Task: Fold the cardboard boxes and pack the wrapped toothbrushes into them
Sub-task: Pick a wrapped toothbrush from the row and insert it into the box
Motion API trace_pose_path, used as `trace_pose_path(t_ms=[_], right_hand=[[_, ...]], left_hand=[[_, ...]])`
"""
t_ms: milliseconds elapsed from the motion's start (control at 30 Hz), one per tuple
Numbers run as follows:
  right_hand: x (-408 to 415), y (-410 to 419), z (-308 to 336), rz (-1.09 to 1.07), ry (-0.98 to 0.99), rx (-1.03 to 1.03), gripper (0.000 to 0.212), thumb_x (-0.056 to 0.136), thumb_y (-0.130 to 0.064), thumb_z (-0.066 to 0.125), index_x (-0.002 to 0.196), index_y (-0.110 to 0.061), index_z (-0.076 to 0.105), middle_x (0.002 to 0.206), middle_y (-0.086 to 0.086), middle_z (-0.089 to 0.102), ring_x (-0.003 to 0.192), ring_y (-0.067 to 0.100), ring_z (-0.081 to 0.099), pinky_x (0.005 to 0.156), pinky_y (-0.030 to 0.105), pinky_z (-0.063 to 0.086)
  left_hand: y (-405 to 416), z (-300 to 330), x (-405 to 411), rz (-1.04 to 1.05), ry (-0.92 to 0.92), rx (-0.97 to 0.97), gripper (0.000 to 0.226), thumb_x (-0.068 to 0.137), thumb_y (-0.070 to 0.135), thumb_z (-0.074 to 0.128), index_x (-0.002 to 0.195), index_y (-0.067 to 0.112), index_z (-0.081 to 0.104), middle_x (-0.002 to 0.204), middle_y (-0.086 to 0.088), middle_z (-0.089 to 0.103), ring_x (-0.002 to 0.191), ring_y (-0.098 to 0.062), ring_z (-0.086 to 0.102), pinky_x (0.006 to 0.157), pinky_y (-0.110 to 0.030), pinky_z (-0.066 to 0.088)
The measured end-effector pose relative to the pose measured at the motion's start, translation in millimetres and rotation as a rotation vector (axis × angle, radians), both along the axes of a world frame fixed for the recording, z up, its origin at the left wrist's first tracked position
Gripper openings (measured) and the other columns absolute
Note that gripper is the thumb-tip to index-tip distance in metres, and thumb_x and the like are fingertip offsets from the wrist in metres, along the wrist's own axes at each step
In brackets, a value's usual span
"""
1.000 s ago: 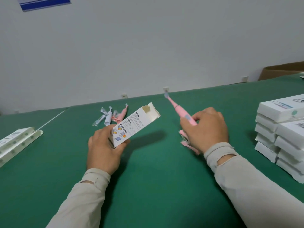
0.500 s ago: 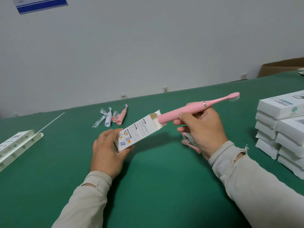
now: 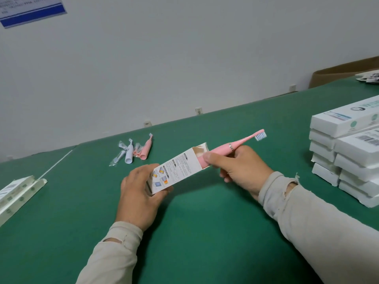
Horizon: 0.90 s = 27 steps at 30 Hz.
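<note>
1. Pink toothbrush (image 3: 229,149): handle end now inside the box's open end, bristle head sticking out up-right; half a second ago only at the mouth.
2. Box (image 3: 178,168): printed panel with small pictures, text too small to read.
3. Left hand (image 3: 139,193) grips the box's lower end; right hand (image 3: 238,169) pinches the toothbrush.
4. Stacked boxes (image 3: 346,152) on the green counter (image 3: 205,232), right; barcode label showing.

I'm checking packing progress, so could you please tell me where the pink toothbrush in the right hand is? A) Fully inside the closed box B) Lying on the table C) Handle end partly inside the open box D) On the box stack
C: the toothbrush handle end sits inside the box mouth, bristles still outside.
</note>
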State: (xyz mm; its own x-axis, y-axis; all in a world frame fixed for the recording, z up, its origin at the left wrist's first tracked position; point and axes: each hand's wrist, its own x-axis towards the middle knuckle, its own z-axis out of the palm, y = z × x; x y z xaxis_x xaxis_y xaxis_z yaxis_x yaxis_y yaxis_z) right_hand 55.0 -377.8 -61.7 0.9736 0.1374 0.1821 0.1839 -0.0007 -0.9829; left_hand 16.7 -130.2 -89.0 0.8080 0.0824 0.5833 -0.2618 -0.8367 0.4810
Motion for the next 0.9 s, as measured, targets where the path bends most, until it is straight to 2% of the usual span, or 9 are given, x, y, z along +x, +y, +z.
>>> trace_pose_path(t_ms=[100, 167, 267, 333, 467, 567, 633, 767, 900], right_hand=[[0, -1, -2, 0.053, 0.084, -0.155, 0.036, 0.082, -0.053, 0.074, 0.082, -0.018, 0.076, 0.062, -0.007, 0.060, 0.050, 0.010, 0.051, 0.047, 0.023, 0.044], [4, -3, 1, -0.033, 0.154, -0.060, 0.036, 0.083, -0.051, 0.073, 0.083, -0.015, 0.071, 0.063, -0.002, 0.062, 0.048, 0.012, 0.052, 0.046, 0.025, 0.045], [9, -8, 7, -0.163, 0.188, 0.273, 0.021, 0.091, -0.027, 0.071, 0.098, -0.012, 0.057, 0.071, 0.008, 0.061, 0.046, 0.013, 0.053, 0.047, 0.027, 0.048], [11, -13, 7, -0.240, 0.089, 0.320, 0.019, 0.091, -0.008, 0.065, 0.104, -0.017, 0.053, 0.077, 0.012, 0.062, 0.050, 0.013, 0.058, 0.048, 0.025, 0.051], [8, -14, 3, -0.279, -0.134, 0.055, 0.023, 0.095, -0.003, 0.059, 0.097, -0.026, 0.060, 0.089, 0.014, 0.068, 0.063, 0.006, 0.068, 0.057, 0.018, 0.054], [4, -9, -1, -0.197, -0.179, -0.050, 0.019, 0.095, -0.011, 0.063, 0.097, -0.030, 0.064, 0.089, 0.004, 0.071, 0.075, 0.007, 0.073, 0.066, 0.034, 0.062], [2, -5, -5, -0.148, -0.215, -0.148, 0.020, 0.094, -0.010, 0.064, 0.102, -0.029, 0.067, 0.088, -0.005, 0.071, 0.079, 0.006, 0.073, 0.074, 0.037, 0.062], [-3, -1, -5, -0.157, -0.332, -0.390, 0.021, 0.093, -0.013, 0.064, 0.108, -0.026, 0.073, 0.084, -0.012, 0.072, 0.075, 0.001, 0.070, 0.079, 0.031, 0.058], [-6, -4, 0, -0.174, -0.410, -0.527, 0.012, 0.095, -0.027, 0.063, 0.098, -0.029, 0.074, 0.076, -0.011, 0.069, 0.068, 0.012, 0.061, 0.074, 0.036, 0.054]], left_hand=[[1, -2, 2, -0.012, 0.013, 0.063, 0.059, 0.069, 0.019, 0.088, 0.109, 0.047, 0.055, 0.110, 0.017, 0.056, 0.108, -0.015, 0.047, 0.092, -0.016, 0.024], [7, -2, 7, 0.036, 0.021, 0.073, 0.055, 0.070, 0.021, 0.088, 0.110, 0.043, 0.059, 0.111, 0.012, 0.060, 0.110, -0.020, 0.051, 0.092, -0.021, 0.025], [14, -4, 11, 0.118, 0.055, 0.078, 0.051, 0.071, 0.025, 0.086, 0.116, 0.036, 0.064, 0.115, 0.006, 0.063, 0.113, -0.024, 0.051, 0.093, -0.023, 0.025], [15, -6, 11, 0.137, 0.079, 0.092, 0.051, 0.073, 0.028, 0.085, 0.118, 0.035, 0.063, 0.117, 0.006, 0.062, 0.114, -0.025, 0.049, 0.093, -0.023, 0.025], [16, -7, 11, 0.145, 0.092, 0.079, 0.051, 0.074, 0.032, 0.083, 0.120, 0.035, 0.062, 0.119, 0.007, 0.061, 0.117, -0.024, 0.048, 0.093, -0.024, 0.026], [15, -7, 10, 0.145, 0.093, 0.060, 0.052, 0.074, 0.031, 0.084, 0.121, 0.036, 0.062, 0.120, 0.008, 0.060, 0.117, -0.023, 0.047, 0.093, -0.023, 0.025], [13, -6, 8, 0.128, 0.081, 0.030, 0.053, 0.073, 0.029, 0.085, 0.121, 0.036, 0.062, 0.119, 0.010, 0.058, 0.117, -0.023, 0.046, 0.093, -0.021, 0.023], [11, -5, 5, 0.094, 0.070, 0.045, 0.052, 0.073, 0.028, 0.085, 0.120, 0.035, 0.063, 0.115, 0.014, 0.055, 0.116, -0.021, 0.046, 0.093, -0.019, 0.021], [10, -5, 5, 0.085, 0.070, 0.045, 0.052, 0.072, 0.027, 0.086, 0.118, 0.036, 0.063, 0.114, 0.014, 0.056, 0.114, -0.019, 0.046, 0.095, -0.021, 0.023]])
